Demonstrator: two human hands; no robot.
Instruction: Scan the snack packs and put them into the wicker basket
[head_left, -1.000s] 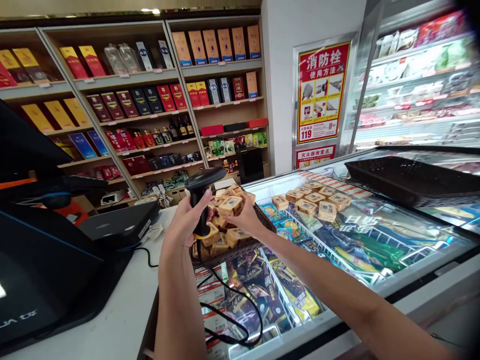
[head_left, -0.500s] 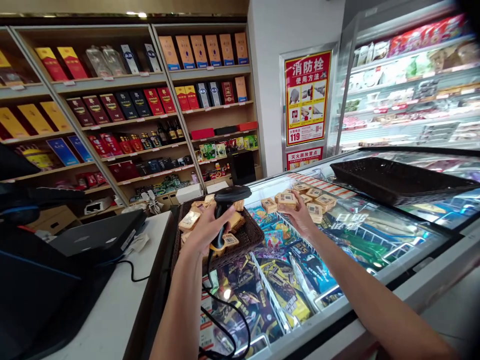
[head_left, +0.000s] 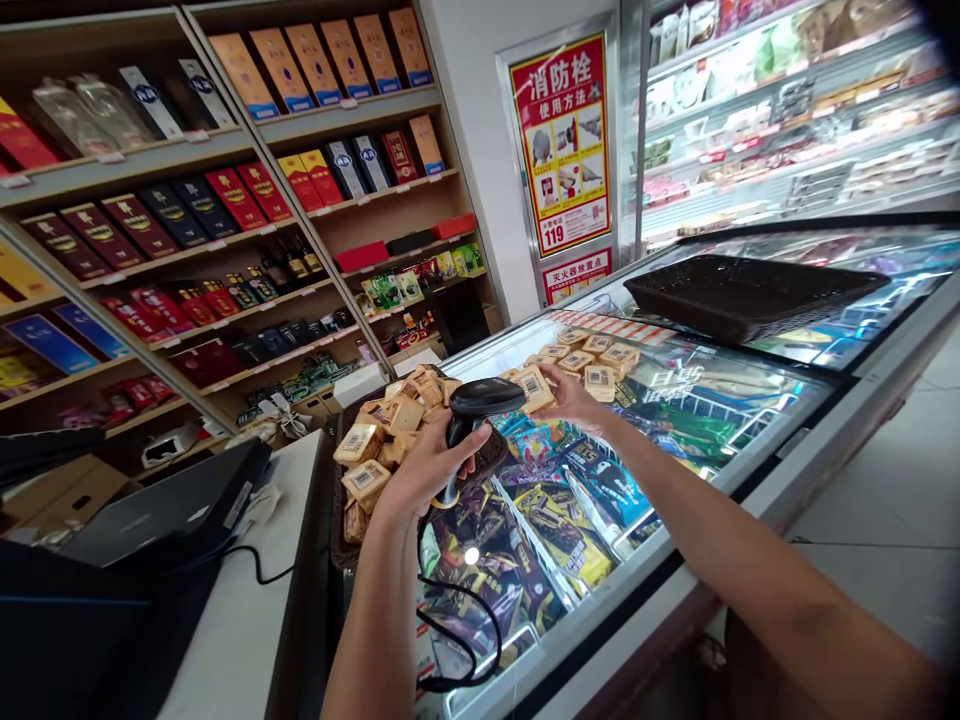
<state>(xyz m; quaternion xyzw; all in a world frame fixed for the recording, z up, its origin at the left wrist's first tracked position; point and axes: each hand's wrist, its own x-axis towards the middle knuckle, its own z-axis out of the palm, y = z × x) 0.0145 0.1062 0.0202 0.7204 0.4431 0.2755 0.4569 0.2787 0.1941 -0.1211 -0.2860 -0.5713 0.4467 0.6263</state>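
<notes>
My left hand (head_left: 435, 458) is wrapped round the handle of a black barcode scanner (head_left: 486, 396), its head pointing right. In my right hand (head_left: 574, 398) is a small wrapped food pack (head_left: 533, 388) with a barcode label, tilted toward the scanner head. Behind that hand, several more packs (head_left: 598, 382) lie on the glass top of the freezer. Beneath and left of the scanner stands a dark woven basket (head_left: 491, 465), heaped with similar labelled packs (head_left: 367, 480). What is printed on the labels is too small to read.
A chest freezer (head_left: 757, 480) with bagged goods under glass runs to the right, and a dark empty tray (head_left: 750, 290) lies on it. The scanner's black cable (head_left: 501, 640) loops in front. At left is a white counter (head_left: 232, 620) with a black device (head_left: 165, 510).
My right hand has lifted the food pack from the group on the glass and brought it left, close to the scanner. The scanner has shifted slightly right as the view turned.
</notes>
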